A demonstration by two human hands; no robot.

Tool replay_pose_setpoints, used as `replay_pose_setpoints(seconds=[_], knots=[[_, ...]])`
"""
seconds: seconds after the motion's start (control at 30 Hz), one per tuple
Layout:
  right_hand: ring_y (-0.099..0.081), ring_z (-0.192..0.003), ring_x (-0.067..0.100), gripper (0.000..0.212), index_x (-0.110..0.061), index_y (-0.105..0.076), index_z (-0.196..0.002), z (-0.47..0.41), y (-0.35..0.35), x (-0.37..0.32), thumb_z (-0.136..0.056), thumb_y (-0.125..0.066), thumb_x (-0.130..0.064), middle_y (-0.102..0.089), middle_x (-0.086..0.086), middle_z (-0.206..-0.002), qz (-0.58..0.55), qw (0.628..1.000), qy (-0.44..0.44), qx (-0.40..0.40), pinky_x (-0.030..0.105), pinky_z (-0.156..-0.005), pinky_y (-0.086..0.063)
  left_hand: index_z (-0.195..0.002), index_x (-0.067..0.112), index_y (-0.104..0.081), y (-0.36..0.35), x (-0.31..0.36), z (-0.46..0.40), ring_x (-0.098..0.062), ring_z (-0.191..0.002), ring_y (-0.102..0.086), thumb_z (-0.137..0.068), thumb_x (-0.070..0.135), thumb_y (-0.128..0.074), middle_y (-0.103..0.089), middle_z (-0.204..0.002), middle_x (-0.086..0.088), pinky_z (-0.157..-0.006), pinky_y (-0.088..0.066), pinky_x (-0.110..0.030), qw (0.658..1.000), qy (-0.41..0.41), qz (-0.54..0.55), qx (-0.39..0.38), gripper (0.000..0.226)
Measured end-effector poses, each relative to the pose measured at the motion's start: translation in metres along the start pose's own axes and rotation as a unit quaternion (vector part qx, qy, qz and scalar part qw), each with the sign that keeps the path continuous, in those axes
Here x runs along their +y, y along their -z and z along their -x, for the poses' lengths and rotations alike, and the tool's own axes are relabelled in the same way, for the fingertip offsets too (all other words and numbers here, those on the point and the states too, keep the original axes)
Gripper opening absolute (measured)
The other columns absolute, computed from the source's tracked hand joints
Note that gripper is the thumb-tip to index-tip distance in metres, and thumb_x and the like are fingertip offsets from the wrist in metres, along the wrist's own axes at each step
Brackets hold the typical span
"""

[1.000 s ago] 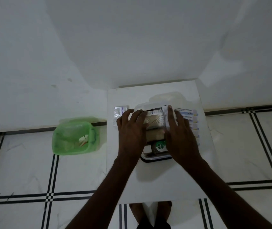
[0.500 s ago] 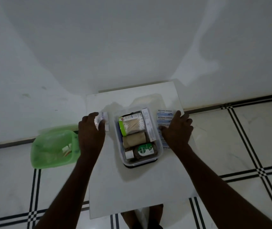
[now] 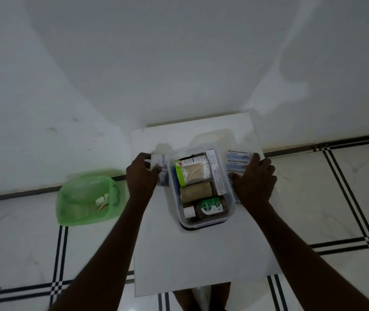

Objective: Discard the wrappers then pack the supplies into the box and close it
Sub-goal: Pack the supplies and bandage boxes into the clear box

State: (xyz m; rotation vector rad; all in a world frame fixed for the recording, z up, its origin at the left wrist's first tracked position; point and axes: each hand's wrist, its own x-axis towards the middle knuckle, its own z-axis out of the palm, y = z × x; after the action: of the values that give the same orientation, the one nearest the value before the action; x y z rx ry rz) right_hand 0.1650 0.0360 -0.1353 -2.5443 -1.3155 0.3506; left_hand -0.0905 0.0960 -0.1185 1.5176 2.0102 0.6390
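Observation:
A clear plastic box (image 3: 230,212) stands open on the small white table (image 3: 201,254). Inside lie a cotton swab pack (image 3: 193,171), a tan bandage roll (image 3: 196,191), a brown antiseptic bottle (image 3: 208,207) and a slim white carton (image 3: 216,173). Left of the box, my left hand (image 3: 141,178) closes its fingers around small white packets (image 3: 162,163). Right of the box, my right hand (image 3: 254,182) lies on a strip of antiseptic bandages (image 3: 238,159), fingers curled at its edges.
A green bin (image 3: 87,198) with wrappers inside sits on the tiled floor left of the table. The box's translucent lid (image 3: 212,139) lies behind the box. A white wall rises just past the table.
Both hands left the box's contents and spread outward, the left to the packets, the right to the bandage strip. The camera view shifted slightly.

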Motion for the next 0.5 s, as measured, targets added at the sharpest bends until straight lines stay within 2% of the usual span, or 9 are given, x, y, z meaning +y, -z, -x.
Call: replay_pose_setpoints(seconds=[0.07,0.13,0.2,0.27,0.33,0.37,0.4,0.43,0.5], knots=[[-0.048,-0.115,0.039,0.086,-0.009,-0.038,-0.134,-0.001,0.000,0.000,-0.068,-0.083,-0.039,-0.048,0.021,-0.125,0.003,1.000,-0.003,-0.001,0.052,-0.091,-0.045,-0.095,0.013,-0.073,0.018,0.015,0.007,-0.025,-0.075,-0.071,-0.084,0.022,-0.073,-0.076,-0.084,-0.006,-0.064,-0.042,-0.024,0.997,-0.038,-0.002,0.061,0.015],[-0.048,-0.116,0.039,0.085,-0.008,-0.038,-0.134,-0.001,0.000,-0.001,-0.068,-0.084,-0.038,-0.048,0.021,-0.124,0.001,1.000,-0.005,-0.004,0.053,-0.092,-0.045,-0.095,0.016,-0.072,0.043,0.036,0.019,-0.019,-0.067,-0.066,-0.087,0.020,-0.069,-0.072,-0.083,-0.001,-0.063,-0.045,-0.027,0.988,-0.093,0.000,0.119,0.010],[-0.048,-0.116,0.039,0.086,-0.008,-0.039,-0.134,-0.002,0.000,-0.002,-0.067,-0.085,-0.035,-0.047,0.021,-0.125,-0.011,1.000,-0.011,-0.012,0.053,-0.092,-0.046,-0.096,0.017,-0.071,0.068,0.062,0.038,-0.010,-0.062,-0.060,-0.087,0.019,-0.069,-0.069,-0.082,0.003,-0.064,-0.047,-0.024,0.981,-0.133,0.036,0.134,0.009],[-0.047,-0.115,0.039,0.087,-0.008,-0.040,-0.133,-0.002,0.000,-0.004,-0.065,-0.088,-0.032,-0.045,0.022,-0.125,-0.035,0.999,-0.019,-0.019,0.051,-0.091,-0.047,-0.093,0.019,-0.071,0.084,0.086,0.059,-0.003,-0.060,-0.059,-0.088,0.017,-0.071,-0.068,-0.077,0.007,-0.060,-0.042,-0.008,0.981,-0.142,0.075,0.111,0.006],[-0.046,-0.115,0.040,0.087,-0.008,-0.042,-0.131,-0.002,0.000,-0.004,-0.062,-0.089,-0.028,-0.044,0.023,-0.126,-0.062,0.998,-0.027,-0.015,0.049,-0.091,-0.046,-0.090,0.021,-0.070,0.079,0.095,0.073,0.005,-0.057,-0.061,-0.086,0.016,-0.073,-0.066,-0.070,0.014,-0.056,-0.042,-0.003,0.988,-0.121,0.084,0.049,0.008],[-0.045,-0.116,0.040,0.086,-0.008,-0.043,-0.130,-0.002,0.000,-0.003,-0.060,-0.090,-0.027,-0.043,0.023,-0.126,-0.077,0.996,-0.031,-0.009,0.048,-0.091,-0.046,-0.091,0.022,-0.069,0.069,0.094,0.078,0.006,-0.056,-0.063,-0.085,0.017,-0.075,-0.068,-0.069,0.015,-0.058,-0.048,-0.007,0.992,-0.102,0.074,0.007,0.010],[-0.044,-0.116,0.040,0.086,-0.008,-0.044,-0.130,-0.001,0.000,-0.003,-0.059,-0.090,-0.025,-0.043,0.023,-0.127,-0.094,0.995,-0.035,-0.002,0.047,-0.091,-0.045,-0.095,0.023,-0.069,0.058,0.090,0.083,0.002,-0.059,-0.066,-0.083,0.019,-0.076,-0.071,-0.071,0.011,-0.063,-0.055,-0.020,0.994,-0.083,0.057,-0.032,0.015],[-0.043,-0.117,0.041,0.086,-0.008,-0.044,-0.130,0.000,-0.001,-0.002,-0.059,-0.090,-0.023,-0.042,0.023,-0.129,-0.110,0.993,-0.037,0.004,0.047,-0.092,-0.044,-0.102,0.024,-0.068,0.045,0.085,0.088,-0.009,-0.066,-0.071,-0.082,0.021,-0.077,-0.074,-0.075,0.006,-0.069,-0.057,-0.028,0.995,-0.067,0.037,-0.063,0.022],[-0.042,-0.118,0.041,0.087,-0.008,-0.043,-0.132,0.003,-0.003,-0.001,-0.060,-0.089,-0.022,-0.041,0.023,-0.131,-0.125,0.991,-0.035,0.016,0.047,-0.094,-0.043,-0.116,0.026,-0.062,0.025,0.079,0.098,-0.022,-0.079,-0.072,-0.082,0.022,-0.075,-0.077,-0.088,-0.001,-0.077,-0.056,-0.034,0.994,-0.064,-0.009,-0.087,0.037]])
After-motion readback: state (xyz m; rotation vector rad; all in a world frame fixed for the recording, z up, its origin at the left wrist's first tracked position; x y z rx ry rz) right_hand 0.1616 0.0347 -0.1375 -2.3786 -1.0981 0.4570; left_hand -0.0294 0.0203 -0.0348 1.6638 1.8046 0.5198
